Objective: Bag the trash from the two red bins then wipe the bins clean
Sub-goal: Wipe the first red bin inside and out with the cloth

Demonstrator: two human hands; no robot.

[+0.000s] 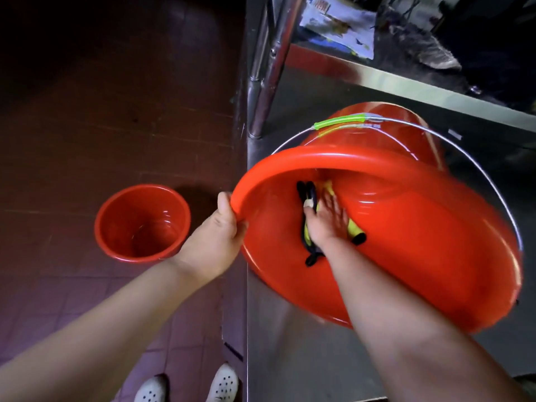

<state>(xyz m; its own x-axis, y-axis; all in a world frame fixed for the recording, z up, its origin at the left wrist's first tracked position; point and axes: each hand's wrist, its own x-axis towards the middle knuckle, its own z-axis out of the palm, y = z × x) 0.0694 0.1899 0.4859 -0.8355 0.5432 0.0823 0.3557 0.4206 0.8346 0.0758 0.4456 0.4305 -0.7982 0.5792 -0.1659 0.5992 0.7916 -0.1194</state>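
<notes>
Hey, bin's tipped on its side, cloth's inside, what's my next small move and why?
Probably sweep the cloth round the inner wall: your right hand presses it inside the tilted bin while your left hand steadies the rim.

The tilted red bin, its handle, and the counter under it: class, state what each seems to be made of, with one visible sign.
Tilted red bin: glossy moulded plastic, judging by its bright highlights. Handle: thin bare metal wire with a green, probably plastic, grip sleeve. Counter: brushed steel by its look, grey with dull reflections.
</notes>
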